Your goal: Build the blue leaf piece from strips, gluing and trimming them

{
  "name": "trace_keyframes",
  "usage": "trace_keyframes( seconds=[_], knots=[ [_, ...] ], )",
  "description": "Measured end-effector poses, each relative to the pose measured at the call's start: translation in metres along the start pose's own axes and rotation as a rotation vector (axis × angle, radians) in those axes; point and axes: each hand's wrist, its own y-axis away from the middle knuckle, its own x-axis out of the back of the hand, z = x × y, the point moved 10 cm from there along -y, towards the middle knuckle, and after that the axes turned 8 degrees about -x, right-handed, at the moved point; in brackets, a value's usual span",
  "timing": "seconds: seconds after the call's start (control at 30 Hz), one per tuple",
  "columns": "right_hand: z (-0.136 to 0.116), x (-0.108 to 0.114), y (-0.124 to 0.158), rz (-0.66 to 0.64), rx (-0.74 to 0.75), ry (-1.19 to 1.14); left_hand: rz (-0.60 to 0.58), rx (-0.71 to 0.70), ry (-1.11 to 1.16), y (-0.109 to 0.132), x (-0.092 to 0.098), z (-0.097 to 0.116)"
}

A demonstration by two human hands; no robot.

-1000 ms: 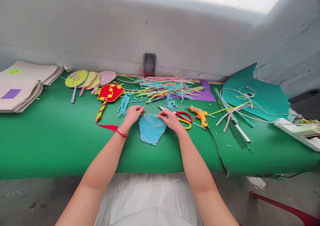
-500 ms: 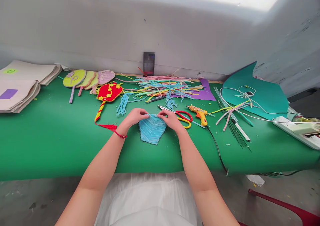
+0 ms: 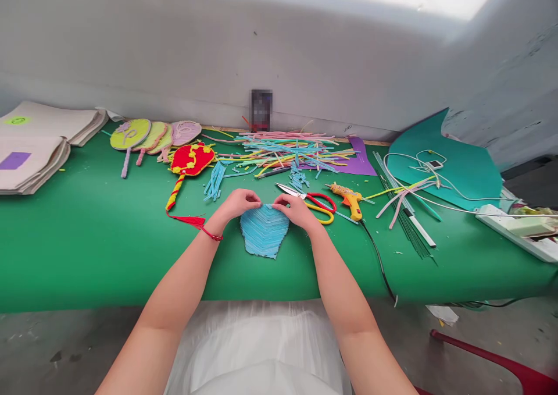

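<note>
A blue panel of ribbed pipe-cleaner strips (image 3: 265, 233), laid in a V pattern with a jagged lower edge, is held at its top edge by both hands. My left hand (image 3: 240, 203) pinches the upper left corner between thumb and fingers. At the upper right, my right hand (image 3: 293, 207) grips the same edge in a pinch. Just behind the right hand lie scissors (image 3: 321, 204) with one red and one yellow handle. A yellow glue gun (image 3: 349, 199) rests further right, its black cord running to the table's front edge.
Behind the hands lies a heap of coloured pipe cleaners (image 3: 288, 150). A red fan (image 3: 192, 160) with a tassel and several pastel fans (image 3: 131, 134) are at left, beside stacked paper (image 3: 32, 162). Green wires (image 3: 407, 232) and a power strip (image 3: 518, 232) lie right.
The blue panel has shifted slightly down and tilted a little, its lower edge nearer to me. Both hands keep their pinch at its top edge.
</note>
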Motion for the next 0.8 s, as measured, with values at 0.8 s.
trace_keyframes(
  seconds=[0.8],
  knots=[
    [0.005, 0.012, 0.0, 0.078, 0.059, 0.091, 0.027, -0.073, -0.283, 0.0, -0.009, 0.007]
  ],
)
